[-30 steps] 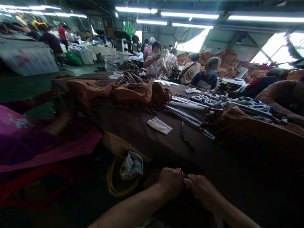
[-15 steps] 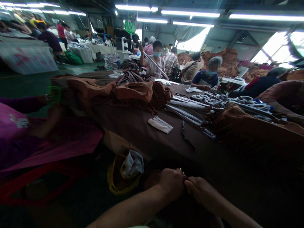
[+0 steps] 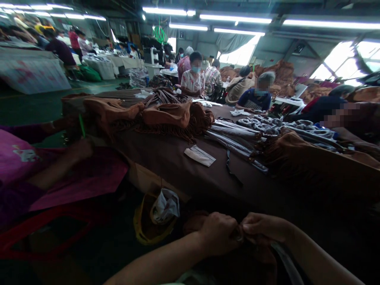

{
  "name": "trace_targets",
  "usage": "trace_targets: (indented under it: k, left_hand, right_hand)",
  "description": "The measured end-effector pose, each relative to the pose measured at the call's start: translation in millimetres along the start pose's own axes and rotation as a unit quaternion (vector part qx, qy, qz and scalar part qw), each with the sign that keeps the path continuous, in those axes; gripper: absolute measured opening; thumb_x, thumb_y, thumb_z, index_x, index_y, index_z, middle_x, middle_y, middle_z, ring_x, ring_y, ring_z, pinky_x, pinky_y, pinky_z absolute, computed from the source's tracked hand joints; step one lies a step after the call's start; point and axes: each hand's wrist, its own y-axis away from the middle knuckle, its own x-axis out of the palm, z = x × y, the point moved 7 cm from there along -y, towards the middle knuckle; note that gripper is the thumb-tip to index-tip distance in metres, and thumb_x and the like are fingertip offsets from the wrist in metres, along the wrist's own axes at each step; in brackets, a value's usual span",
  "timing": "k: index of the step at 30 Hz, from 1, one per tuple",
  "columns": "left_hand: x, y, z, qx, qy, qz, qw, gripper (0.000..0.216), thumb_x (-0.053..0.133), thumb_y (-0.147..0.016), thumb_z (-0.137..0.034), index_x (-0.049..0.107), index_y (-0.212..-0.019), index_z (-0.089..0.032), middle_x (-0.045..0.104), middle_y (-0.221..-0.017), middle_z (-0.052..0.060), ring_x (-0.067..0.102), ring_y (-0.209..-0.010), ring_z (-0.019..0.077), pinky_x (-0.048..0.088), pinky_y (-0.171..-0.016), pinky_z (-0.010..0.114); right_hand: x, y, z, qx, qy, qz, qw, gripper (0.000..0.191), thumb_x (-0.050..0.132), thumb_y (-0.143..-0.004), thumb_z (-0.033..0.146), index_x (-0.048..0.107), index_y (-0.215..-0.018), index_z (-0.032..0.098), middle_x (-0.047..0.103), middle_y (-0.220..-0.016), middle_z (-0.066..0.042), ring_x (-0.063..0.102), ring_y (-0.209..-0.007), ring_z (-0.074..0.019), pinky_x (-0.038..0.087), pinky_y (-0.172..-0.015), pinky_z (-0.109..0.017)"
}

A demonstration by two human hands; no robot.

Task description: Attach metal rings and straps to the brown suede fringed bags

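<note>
Low in front of me, my left hand (image 3: 221,233) is closed, its fingers curled on what looks like a brown bag (image 3: 263,259), mostly lost in shadow. A small shiny spot shows at its fingers. My right hand (image 3: 264,227) pinches the same brown piece just beside it, fingertips almost touching the left. A pale, plastic-looking strip (image 3: 286,261) hangs below the right wrist. Exactly what lies between the fingertips is too dark to make out.
Brown fringed bags (image 3: 168,113) lie on the dark-covered table (image 3: 166,162), with plastic-wrapped straps (image 3: 234,136), a white packet (image 3: 200,155) and a black cord (image 3: 230,168). A yellow basket (image 3: 139,229) stands below. At left, a co-worker's hand (image 3: 78,150) is beside a green comb-like thing (image 3: 82,126).
My right hand has shifted up and right, and my left hand's fingers have turned downward. The pale strip now shows. The co-worker's hand at left moved right, and the green thing turned edge-on.
</note>
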Motion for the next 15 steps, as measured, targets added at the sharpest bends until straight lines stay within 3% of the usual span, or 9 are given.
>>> trace_targets:
  k: [6, 12, 15]
  left_hand:
    - [12, 6, 3, -0.046, -0.058, 0.001, 0.997, 0.023, 0.048, -0.085, -0.035, 0.060, -0.080, -0.016, 0.069, -0.079, 0.007, 0.067, -0.068, 0.0218, 0.050, -0.060, 0.031]
    - [25, 4, 1, -0.032, -0.080, 0.040, 0.995, 0.022, 0.046, -0.086, -0.029, 0.061, -0.080, -0.015, 0.068, -0.080, 0.010, 0.067, -0.072, 0.0235, 0.051, -0.062, 0.033]
    - [29, 5, 5, -0.048, -0.075, 0.054, 0.995, 0.022, 0.048, -0.085, -0.030, 0.062, -0.080, -0.015, 0.068, -0.080, 0.010, 0.067, -0.073, 0.0241, 0.052, -0.064, 0.034]
  right_hand:
    - [11, -9, 2, 0.033, 0.035, 0.005, 0.999, 0.055, 0.055, -0.077, 0.066, 0.058, -0.065, 0.013, 0.041, -0.040, 0.007, 0.030, -0.031, -0.0033, 0.021, -0.031, -0.015]
    - [17, -10, -8, 0.050, 0.019, 0.034, 0.998, 0.051, 0.060, -0.075, 0.064, 0.057, -0.064, 0.014, 0.041, -0.038, 0.008, 0.031, -0.031, -0.0039, 0.023, -0.032, -0.016]
    - [23, -10, -13, 0.062, 0.017, 0.009, 0.998, 0.050, 0.056, -0.076, 0.064, 0.056, -0.066, 0.015, 0.042, -0.038, 0.008, 0.031, -0.029, -0.0049, 0.024, -0.031, -0.016]
